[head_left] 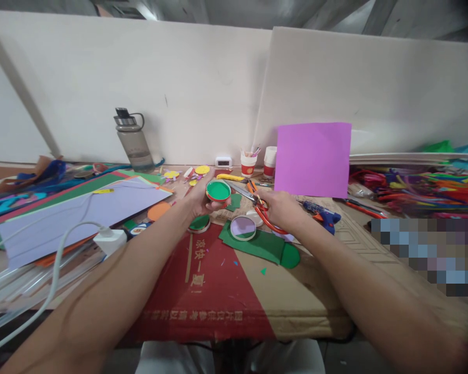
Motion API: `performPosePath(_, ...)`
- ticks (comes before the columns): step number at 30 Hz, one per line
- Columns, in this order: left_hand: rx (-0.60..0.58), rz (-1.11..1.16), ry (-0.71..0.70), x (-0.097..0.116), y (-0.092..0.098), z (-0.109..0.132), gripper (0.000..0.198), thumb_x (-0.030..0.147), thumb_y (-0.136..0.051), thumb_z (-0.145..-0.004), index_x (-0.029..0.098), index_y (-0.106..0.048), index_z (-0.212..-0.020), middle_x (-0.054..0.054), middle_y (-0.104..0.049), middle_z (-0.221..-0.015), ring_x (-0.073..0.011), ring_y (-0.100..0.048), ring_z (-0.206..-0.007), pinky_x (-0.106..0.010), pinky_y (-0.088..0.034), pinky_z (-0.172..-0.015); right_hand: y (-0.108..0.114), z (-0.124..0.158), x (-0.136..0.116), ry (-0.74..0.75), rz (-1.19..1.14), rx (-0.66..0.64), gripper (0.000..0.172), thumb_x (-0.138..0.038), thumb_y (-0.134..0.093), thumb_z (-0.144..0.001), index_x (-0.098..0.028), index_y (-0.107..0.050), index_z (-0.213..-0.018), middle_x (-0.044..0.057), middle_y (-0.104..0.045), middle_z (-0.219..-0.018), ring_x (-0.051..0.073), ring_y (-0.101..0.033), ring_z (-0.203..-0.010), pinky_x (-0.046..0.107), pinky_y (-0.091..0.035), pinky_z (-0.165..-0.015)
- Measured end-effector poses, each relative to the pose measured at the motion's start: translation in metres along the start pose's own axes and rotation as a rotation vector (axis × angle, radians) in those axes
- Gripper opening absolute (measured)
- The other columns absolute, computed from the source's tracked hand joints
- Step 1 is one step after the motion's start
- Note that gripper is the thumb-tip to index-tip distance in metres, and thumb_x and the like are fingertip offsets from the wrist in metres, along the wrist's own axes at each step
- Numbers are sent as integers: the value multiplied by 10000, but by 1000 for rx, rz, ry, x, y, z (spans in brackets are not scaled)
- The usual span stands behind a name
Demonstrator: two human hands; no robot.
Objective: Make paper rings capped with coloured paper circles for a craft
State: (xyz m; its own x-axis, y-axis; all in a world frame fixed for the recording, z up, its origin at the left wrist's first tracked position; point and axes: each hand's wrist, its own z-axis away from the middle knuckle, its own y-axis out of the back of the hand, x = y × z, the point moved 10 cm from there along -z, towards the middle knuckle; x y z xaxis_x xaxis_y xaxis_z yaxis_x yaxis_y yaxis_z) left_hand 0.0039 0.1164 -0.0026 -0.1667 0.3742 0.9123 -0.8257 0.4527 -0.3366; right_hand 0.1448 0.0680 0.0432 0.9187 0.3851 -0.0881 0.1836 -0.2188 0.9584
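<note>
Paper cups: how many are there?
2. The cup with sticks stands at the back; the second cup is beside it, next to the purple sheet. Others may be hidden.

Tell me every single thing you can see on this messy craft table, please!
green round piece: one, green with red rim, in the left hand
scissors: one, red handles, in the right hand
lilac round piece: one, lilac, on green scraps
green scraps: a few, green, middle of the cardboard
cardboard: one, red and brown, covering the table
purple sheet: one, purple, standing at the back
paper cups: two, white and red, left of the purple sheet
water bottle: one, grey, back left
glue gun: one, blue, right of the right hand
pipe cleaners: many, mixed colours, far right
left hand: one, holds the green round piece
right hand: one, holds the scissors
</note>
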Motion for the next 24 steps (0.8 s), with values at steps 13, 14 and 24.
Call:
performPosePath(13,-34,29,-303,10,-19,0,304,336,-648,-838,175,-693,-1093,-83,-705,-941,-154,-639,-747,-236,-498,-596,-27,1,74,-447,12,-77,344,-311,-484,-886,-151,-609,-1164,175,-716,-1017,288,-685,-937,333,-472,-731)
performPosePath(14,-37,12,-306,10,-20,1,310,312,-659,-824,170,-694,-1097,-87,-703,-947,-159,-637,-769,-250,-509,-627,-28,1,73,-448,18,-91,336,-293,-479,-886,-144,-605,-1160,179,-714,-1017,292,-684,-943,339,-476,-740)
performPosePath(24,-44,-285,-405,18,-28,6,450,281,-750,-709,202,-676,-1147,-107,-653,-1178,-178,-614,-939,-299,-480,-790,-31,1,64,-375,142,-216,317,-164,-460,-891,-99,-648,-1139,212,-702,-1067,259,-681,-982,316,-493,-784)
